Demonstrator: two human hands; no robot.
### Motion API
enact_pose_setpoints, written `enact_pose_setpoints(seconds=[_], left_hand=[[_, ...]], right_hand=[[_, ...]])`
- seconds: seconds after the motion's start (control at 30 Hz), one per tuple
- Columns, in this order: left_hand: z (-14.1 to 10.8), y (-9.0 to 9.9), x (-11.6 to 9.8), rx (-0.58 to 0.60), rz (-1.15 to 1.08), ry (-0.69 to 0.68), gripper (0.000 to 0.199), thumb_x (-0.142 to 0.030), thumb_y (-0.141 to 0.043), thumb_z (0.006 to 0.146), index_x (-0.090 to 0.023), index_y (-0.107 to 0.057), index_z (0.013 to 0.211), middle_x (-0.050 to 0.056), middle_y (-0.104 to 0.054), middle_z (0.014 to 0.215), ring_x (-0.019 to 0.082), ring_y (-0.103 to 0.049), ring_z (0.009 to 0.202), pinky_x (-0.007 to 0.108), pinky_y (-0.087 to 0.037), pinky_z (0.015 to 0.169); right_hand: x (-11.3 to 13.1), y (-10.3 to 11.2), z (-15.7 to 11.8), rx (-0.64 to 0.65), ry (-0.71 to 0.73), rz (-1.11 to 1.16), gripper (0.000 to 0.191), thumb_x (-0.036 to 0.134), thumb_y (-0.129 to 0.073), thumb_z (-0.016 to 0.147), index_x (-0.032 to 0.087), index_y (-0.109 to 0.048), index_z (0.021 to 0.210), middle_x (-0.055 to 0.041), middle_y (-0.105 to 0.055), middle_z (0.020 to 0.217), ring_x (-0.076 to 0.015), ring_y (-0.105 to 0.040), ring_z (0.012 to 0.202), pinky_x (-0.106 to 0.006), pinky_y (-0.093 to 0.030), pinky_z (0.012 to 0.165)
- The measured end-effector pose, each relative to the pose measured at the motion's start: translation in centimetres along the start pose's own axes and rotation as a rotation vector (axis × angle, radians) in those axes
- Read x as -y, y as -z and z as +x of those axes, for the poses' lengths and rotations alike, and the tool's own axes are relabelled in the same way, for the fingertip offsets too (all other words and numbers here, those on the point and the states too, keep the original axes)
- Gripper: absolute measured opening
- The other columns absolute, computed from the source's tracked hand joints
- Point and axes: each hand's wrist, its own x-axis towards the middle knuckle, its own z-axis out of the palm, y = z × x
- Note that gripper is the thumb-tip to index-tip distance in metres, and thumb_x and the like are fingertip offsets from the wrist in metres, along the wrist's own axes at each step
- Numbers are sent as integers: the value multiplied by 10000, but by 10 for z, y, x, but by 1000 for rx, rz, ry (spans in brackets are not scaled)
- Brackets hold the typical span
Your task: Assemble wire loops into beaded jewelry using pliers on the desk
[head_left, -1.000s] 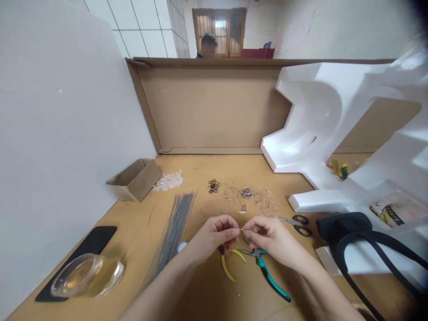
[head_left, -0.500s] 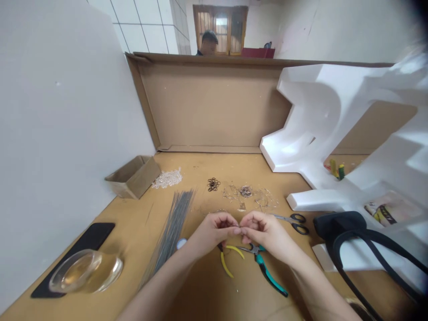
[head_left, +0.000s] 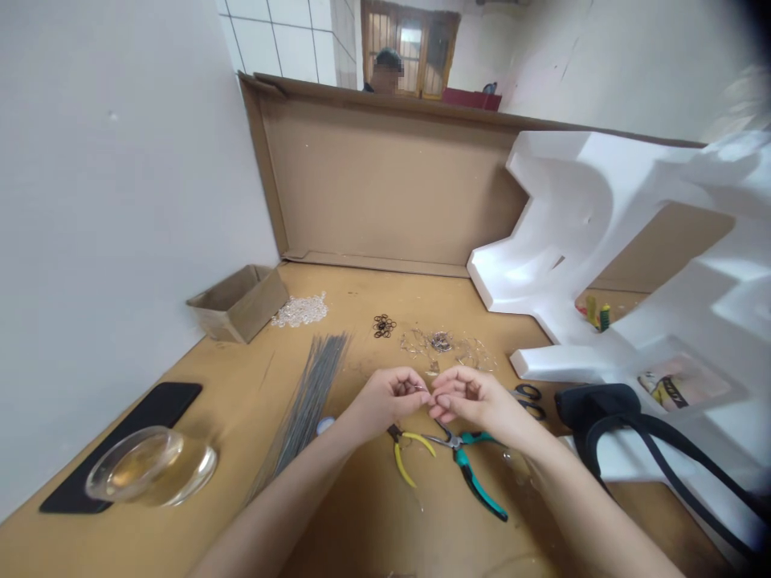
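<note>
My left hand (head_left: 397, 397) is closed in a pinch on a thin piece of wire (head_left: 420, 388), most of it hidden by the fingers. Close beside it, my right hand (head_left: 468, 397) has its thumb against bent fingers, the fingertips near the left ones; whether anything tiny is between them cannot be made out. Below the hands lie yellow-handled pliers (head_left: 405, 466) and green-handled pliers (head_left: 473, 482). Just beyond are a pile of small wire pieces (head_left: 442, 342) and a cluster of dark rings (head_left: 383, 326).
A bundle of straight grey wires (head_left: 310, 401) lies left of the hands. Clear small rings (head_left: 299, 310) sit by a cardboard box (head_left: 241, 305). At left, a clear cup (head_left: 150, 466) stands on a black phone (head_left: 174, 405). Scissors (head_left: 530, 401), a black strap (head_left: 602, 425) and white foam (head_left: 554, 233) are at right.
The view has tilted slightly. My fingertips have drawn a little apart, with the right hand's fingers looser, while the left keeps its pinch.
</note>
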Motion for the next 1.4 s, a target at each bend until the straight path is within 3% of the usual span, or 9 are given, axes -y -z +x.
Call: enact_pose_setpoints(seconds=[0.13, 0.2, 0.3, 0.43, 0.6, 0.7, 0.87, 1.17, 1.4], left_hand=[[-1, 7, -3, 2, -88, 66, 234, -341, -653, 649, -143, -534, 687, -54, -464, 552, 40, -357, 439, 165, -277, 418], [-1, 9, -4, 19, -142, 89, 267, -367, -659, 649, -140, -526, 696, -62, -452, 548, 24, -325, 411, 163, -245, 406], [-1, 13, -5, 33, -194, 89, 278, -368, -664, 655, -135, -523, 707, -59, -465, 567, 15, -305, 416, 158, -221, 400], [0, 15, -3, 61, -222, 86, 261, -347, -657, 664, -138, -505, 704, -15, -570, 647, 17, -318, 419, 157, -228, 387], [3, 16, 1, 70, -273, 64, 241, -315, -656, 668, -142, -497, 723, -14, -585, 643, 17, -338, 412, 152, -245, 376], [4, 17, 3, 66, -320, 47, 229, -286, -660, 668, -147, -491, 736, -18, -587, 640, 18, -359, 420, 147, -244, 375], [3, 19, 1, 77, -416, 68, 225, -255, -668, 654, -147, -480, 710, -10, -589, 627, 21, -379, 434, 142, -223, 370], [0, 21, -5, 130, -582, 178, 212, -215, -671, 635, -140, -473, 657, -7, -569, 583, 28, -424, 442, 142, -202, 361], [-1, 20, -6, 136, -606, 188, 223, -223, -685, 624, -135, -481, 645, -3, -578, 583, 25, -416, 432, 142, -213, 367]], right_hand=[[2, 10, -2, 74, -96, -939, 320, 350, -582, 753, 193, -590, 1032, -96, -668, 959, -225, -628, 886, -337, -466, 756], [-4, 8, -8, 130, -176, -1179, 376, 322, -675, 638, 156, -637, 973, -145, -669, 919, -301, -615, 887, -395, -450, 762], [-25, -1, -24, 185, -248, -1264, 623, 316, -773, 450, 105, -641, 1021, -209, -648, 952, -387, -584, 911, -462, -438, 768], [-61, -8, -49, 209, -323, -1458, 1001, 474, -722, 439, 96, -429, 1318, -274, -481, 1255, -442, -461, 1108, -514, -399, 835], [-85, -10, -60, 99, -204, -1462, 853, 360, -621, 567, 112, -374, 1345, -235, -481, 1256, -379, -472, 1093, -466, -397, 852], [-86, -7, -55, 76, -160, -1430, 644, 206, -551, 601, 125, -480, 1236, -191, -545, 1161, -311, -536, 980, -389, -432, 781], [-69, 11, -47, -52, -52, -1421, 273, 193, -502, 684, 152, -554, 949, -123, -590, 930, -266, -560, 850, -338, -437, 681], [6, 53, -39, -251, 566, -1725, 310, 301, -520, 791, 166, -540, 1069, -142, -594, 925, -283, -515, 847, -382, -375, 709], [34, 46, -36, -207, 765, -1886, 309, 111, -479, 766, 191, -551, 1055, -93, -614, 837, -219, -497, 736, -341, -328, 657]])
